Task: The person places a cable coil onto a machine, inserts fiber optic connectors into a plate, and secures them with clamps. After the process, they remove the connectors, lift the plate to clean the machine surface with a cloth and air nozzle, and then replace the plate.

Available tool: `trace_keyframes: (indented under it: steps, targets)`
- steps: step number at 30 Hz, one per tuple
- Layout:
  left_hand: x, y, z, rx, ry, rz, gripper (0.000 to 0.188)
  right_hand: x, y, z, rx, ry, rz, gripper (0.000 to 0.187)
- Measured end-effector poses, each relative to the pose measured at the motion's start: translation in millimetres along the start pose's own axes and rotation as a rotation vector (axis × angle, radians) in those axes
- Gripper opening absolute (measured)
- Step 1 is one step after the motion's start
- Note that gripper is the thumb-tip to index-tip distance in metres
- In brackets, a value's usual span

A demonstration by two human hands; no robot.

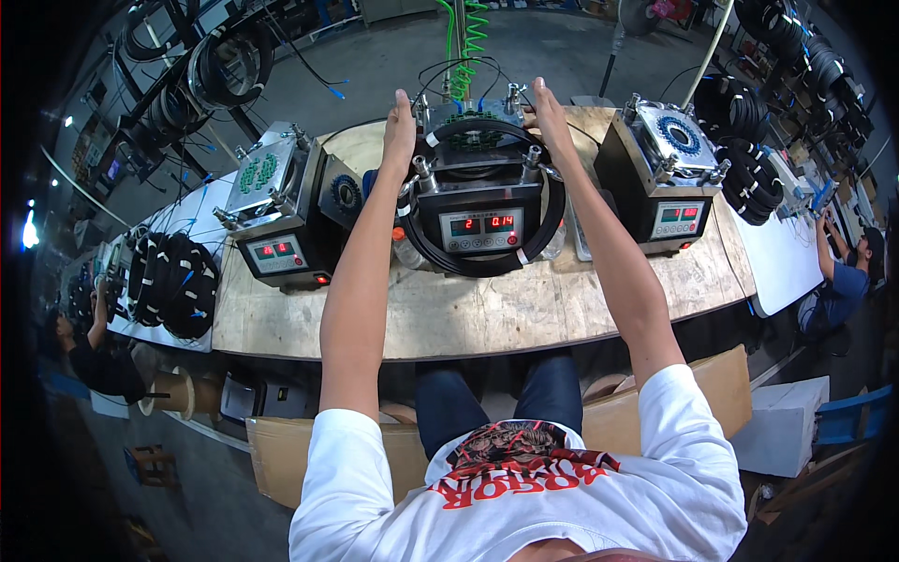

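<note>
Middle machine (479,199), black cable coil (478,267) around its lit panel (481,242)

Left hand (400,136) beside its upper left, right hand (554,124) beside its upper right; whether either grasps anything, cannot tell; machine stands on wooden desk (449,314), between left unit (273,253) and right unit (629,183).

A table (487,323) bears a left machine (281,248), a middle machine (478,199) and a right machine (646,192), with a cable loop (558,211) around the middle one's front panel (482,242), left hand (400,136) and right hand (552,124) flanking its top, and cable coils (173,286) beyond both table ends.
</note>
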State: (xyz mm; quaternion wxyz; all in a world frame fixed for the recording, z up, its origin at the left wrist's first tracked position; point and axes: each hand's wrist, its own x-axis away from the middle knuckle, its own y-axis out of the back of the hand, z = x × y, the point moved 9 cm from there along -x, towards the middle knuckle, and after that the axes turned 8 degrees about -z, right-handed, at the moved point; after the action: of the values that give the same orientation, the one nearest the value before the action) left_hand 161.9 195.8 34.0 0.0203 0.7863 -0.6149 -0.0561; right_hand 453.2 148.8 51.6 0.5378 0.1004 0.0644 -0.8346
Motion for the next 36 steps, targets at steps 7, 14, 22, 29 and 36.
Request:
trace_keyframes:
  steps: [7,14,22,29,36]
  targets:
    - [3.8,0.8,-8.9,0.078,-0.106,-0.018,0.084,4.7,5.0,0.1,-0.030,-0.054,-0.037,0.082]
    - [-16.4,-7.5,12.4,0.050,0.003,0.118,0.099,-6.8,6.9,5.1,-0.040,0.098,-0.055,0.080]
    - [-17.7,-2.9,18.4,-0.024,0.033,0.047,0.098,4.4,4.3,9.7,0.050,0.042,-0.016,0.086]
    - [-22.0,-5.9,21.1,-0.007,0.019,0.105,0.101,0.8,4.1,-5.3,-0.032,-0.060,0.008,0.083]
    - [-12.9,-12.1,12.9,0.001,-0.009,0.165,0.099,-4.6,4.3,-3.0,-0.031,0.009,-0.007,0.081]
